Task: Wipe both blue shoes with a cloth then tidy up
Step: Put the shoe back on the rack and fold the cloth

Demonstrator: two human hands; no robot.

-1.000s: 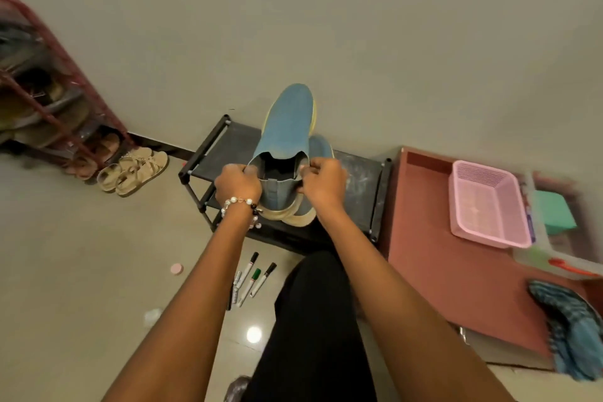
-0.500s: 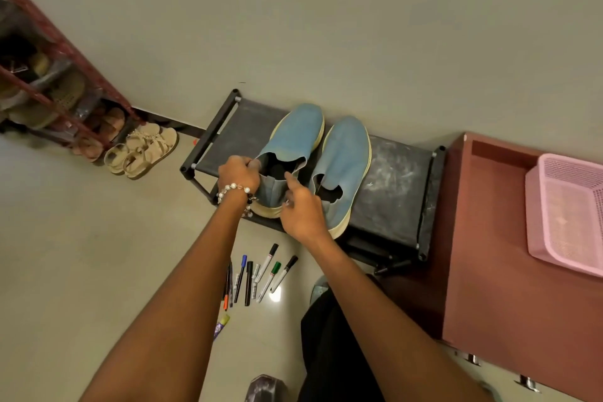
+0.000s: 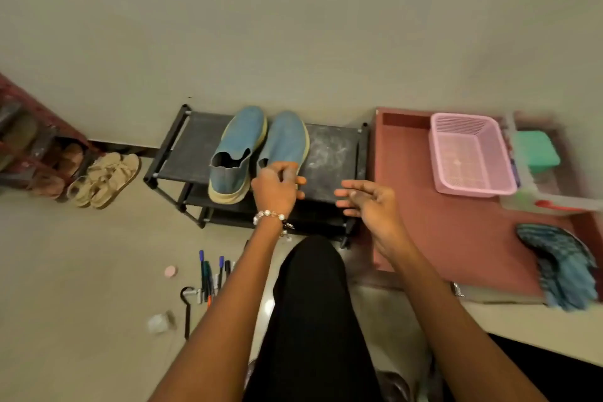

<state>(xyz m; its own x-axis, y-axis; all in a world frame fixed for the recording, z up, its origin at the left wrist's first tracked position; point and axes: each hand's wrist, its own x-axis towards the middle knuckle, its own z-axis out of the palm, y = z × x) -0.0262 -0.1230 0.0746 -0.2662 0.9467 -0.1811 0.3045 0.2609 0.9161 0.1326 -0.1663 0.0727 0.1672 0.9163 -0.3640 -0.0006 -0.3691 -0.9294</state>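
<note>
Blue shoes point(image 3: 241, 147) side by side on black rack point(image 3: 329, 153), pale soles.

A home, by the look of an entry corner: plain wall and tiled floor, low black shoe rack point(image 3: 329, 153) bearing a pair of blue shoes point(image 3: 257, 147), a second red rack point(image 3: 36, 137) stacked with footwear, tan sandals point(image 3: 107, 179) on the floor beside it, pink plastic basket point(image 3: 470, 153) on a reddish mat point(image 3: 434, 225), markers point(image 3: 212, 274) loose on the tiles
</note>
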